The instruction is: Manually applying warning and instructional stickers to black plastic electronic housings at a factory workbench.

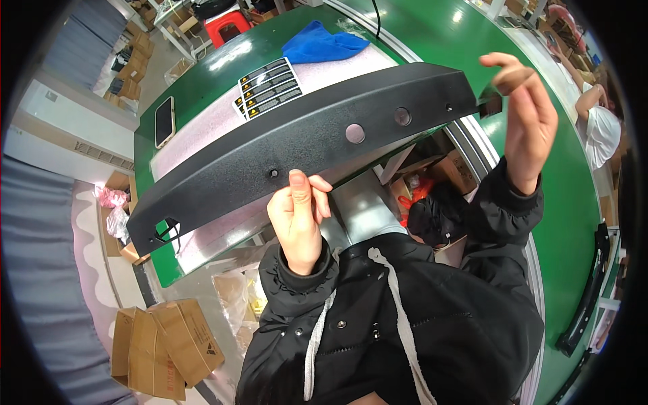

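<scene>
A long, curved black plastic panel (304, 131) lies slantwise across the padded work surface, with round holes through its face and a square cutout near its left end. My left hand (297, 219) is closed at the panel's lower edge, thumb upward and fingers curled; anything inside them is hidden. Beyond the panel's right end, my right hand (530, 125) is raised, its fingers bent and partly smeared by motion. Between that hand and the panel end is a small dark blurred piece (491, 105); whether the fingers hold it cannot be told.
Behind the panel lie black label sheets (271, 88), a blue cloth (324, 44) and a phone (165, 122) on the green table (223, 57). Below are an open carton (165, 347) and a box holding a black bag (439, 216). Another person (601, 131) is at the far right.
</scene>
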Demonstrator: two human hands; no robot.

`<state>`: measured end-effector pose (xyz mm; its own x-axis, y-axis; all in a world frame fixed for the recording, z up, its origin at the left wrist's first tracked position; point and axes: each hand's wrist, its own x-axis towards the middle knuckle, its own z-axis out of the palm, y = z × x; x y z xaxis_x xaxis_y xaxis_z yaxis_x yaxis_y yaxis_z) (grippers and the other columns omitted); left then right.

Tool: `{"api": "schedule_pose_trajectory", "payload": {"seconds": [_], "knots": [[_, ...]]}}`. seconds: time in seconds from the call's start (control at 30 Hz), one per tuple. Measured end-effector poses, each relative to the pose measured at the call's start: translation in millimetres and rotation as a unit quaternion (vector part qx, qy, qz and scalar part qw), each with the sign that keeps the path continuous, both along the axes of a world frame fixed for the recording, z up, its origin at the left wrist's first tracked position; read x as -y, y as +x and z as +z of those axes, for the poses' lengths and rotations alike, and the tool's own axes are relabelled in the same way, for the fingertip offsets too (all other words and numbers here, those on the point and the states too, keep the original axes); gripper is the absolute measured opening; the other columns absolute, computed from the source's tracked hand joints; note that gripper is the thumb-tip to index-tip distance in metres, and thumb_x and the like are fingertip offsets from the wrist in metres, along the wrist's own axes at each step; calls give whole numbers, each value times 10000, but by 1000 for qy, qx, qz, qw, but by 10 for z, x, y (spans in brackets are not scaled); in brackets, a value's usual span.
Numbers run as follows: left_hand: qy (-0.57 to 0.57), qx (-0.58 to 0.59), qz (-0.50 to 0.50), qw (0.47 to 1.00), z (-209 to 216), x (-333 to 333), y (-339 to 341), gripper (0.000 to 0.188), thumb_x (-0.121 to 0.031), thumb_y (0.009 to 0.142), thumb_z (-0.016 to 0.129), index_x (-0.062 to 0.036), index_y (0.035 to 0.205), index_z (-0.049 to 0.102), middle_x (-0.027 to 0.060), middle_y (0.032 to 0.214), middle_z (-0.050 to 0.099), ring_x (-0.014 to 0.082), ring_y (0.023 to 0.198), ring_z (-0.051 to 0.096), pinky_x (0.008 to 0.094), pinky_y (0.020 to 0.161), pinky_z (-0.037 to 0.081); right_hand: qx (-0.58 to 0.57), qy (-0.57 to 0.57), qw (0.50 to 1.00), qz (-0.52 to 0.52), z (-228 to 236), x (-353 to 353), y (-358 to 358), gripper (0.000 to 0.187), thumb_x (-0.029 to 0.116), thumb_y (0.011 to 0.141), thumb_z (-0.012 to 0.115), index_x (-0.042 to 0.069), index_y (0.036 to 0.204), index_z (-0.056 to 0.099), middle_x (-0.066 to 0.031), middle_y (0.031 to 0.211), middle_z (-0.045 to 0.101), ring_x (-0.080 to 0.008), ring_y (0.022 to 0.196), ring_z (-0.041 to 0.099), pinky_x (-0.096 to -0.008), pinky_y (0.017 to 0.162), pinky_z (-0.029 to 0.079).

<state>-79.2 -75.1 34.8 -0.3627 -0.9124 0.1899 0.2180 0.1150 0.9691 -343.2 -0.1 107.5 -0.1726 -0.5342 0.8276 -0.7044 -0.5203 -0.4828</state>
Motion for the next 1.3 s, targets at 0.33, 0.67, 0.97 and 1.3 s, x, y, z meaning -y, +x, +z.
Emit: {"api": "schedule_pose_trajectory", "payload": {"seconds": [0.33,0.67,0.97,1.3], "knots": [[68,-42,-61,995,-28,-57,53,243,-219,904,567,21,871,589,8,635,530,47,526,437,185,484,337,-36,214,973,74,-55,478,573,180,36,715,673,17,670,500,-43,681,477,-178,746,452,-264,707,335],[57,-27,-44,997,-16,-62,42,247,-216,912,545,22,858,589,14,628,530,48,525,432,188,487,327,-131,172,976,4,-138,453,591,210,127,699,712,46,661,522,-8,661,492,-159,729,463,-274,703,324],[67,-40,-17,997,10,-61,-4,336,-233,934,485,27,747,587,3,577,505,45,512,414,192,488,311,-113,182,977,19,-114,464,599,221,134,699,717,43,658,521,-13,659,493,-157,717,464,-275,680,335],[42,-10,26,999,3,-61,-64,318,-235,935,502,11,752,590,15,598,525,45,496,427,192,458,309,-118,145,982,28,-125,491,583,249,187,726,714,37,635,537,-13,618,535,-146,619,478,-275,598,366]]}}
